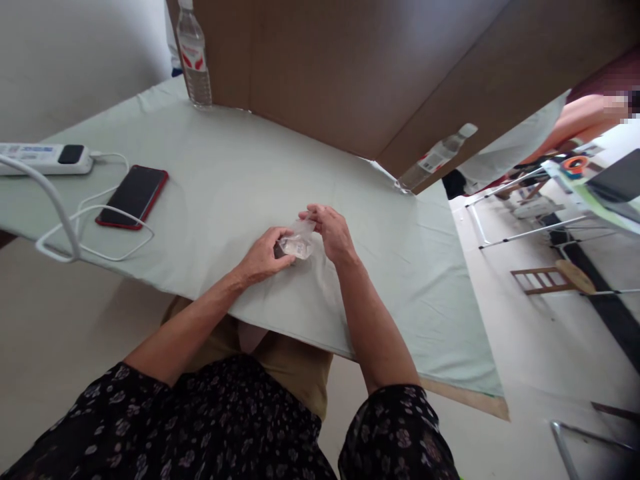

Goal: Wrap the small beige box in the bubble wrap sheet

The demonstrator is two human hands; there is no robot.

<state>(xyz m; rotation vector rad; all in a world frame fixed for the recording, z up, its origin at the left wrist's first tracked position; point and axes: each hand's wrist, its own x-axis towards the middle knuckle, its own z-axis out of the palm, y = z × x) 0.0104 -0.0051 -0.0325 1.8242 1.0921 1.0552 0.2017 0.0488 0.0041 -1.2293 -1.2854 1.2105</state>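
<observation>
Near the front edge of the cloth-covered table [230, 180], my left hand [265, 257] curls around a small dark item [279, 250] with clear plastic about it. What the item is, I cannot make out. A crumpled clear plastic bag [299, 245] spans the gap between my hands. Its upper right part is pinched in the fingers of my right hand [333, 233]. Beneath my right wrist, more thin clear plastic [327, 283] seems to lie on the cloth.
Brown cardboard panels [320, 67] stand at the back, with a water bottle [196, 60] upright at left and another bottle [435, 160] at right. Leftward lie a phone [134, 197], a white cable [65, 207] and a power strip [40, 159]. Beyond, at right, a person [590, 120] is partly visible.
</observation>
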